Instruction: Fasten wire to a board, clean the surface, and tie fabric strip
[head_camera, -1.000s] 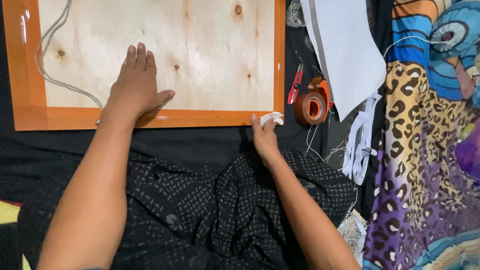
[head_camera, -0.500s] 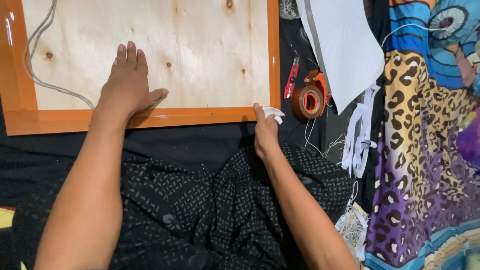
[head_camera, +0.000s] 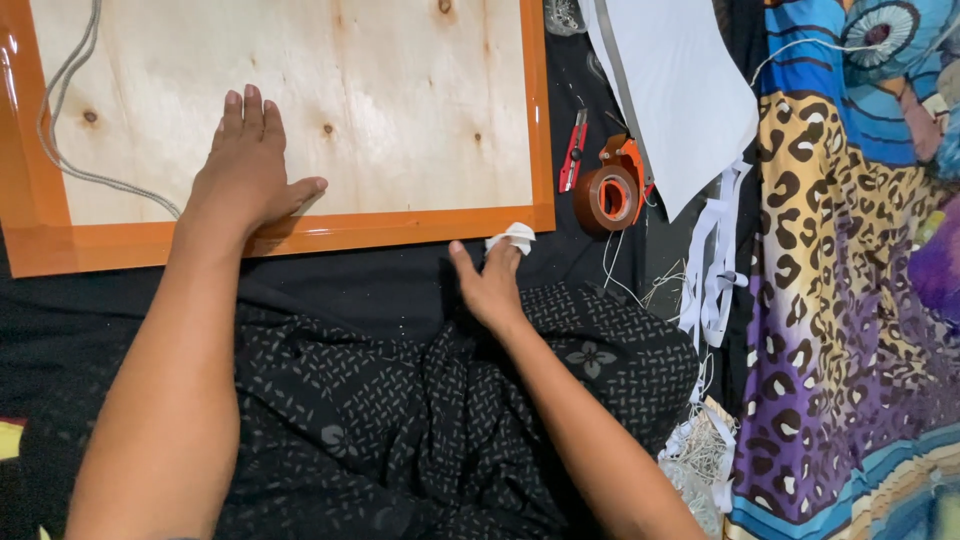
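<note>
Since the earlier frame, the right hand has slid slightly down off the board's corner, its grip pinched on a small white scrap just below the orange frame. Left hand lies flat, fingers spread, on the plywood board near its lower edge. Black cloth covers the bench; a tape dispenser sits near the corner.

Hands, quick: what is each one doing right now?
Left hand: open, flat, palm down on the plywood board, holding nothing.
Right hand: fingers touching a small white wad at the board's orange frame; whether it grips it cannot be told.
</note>
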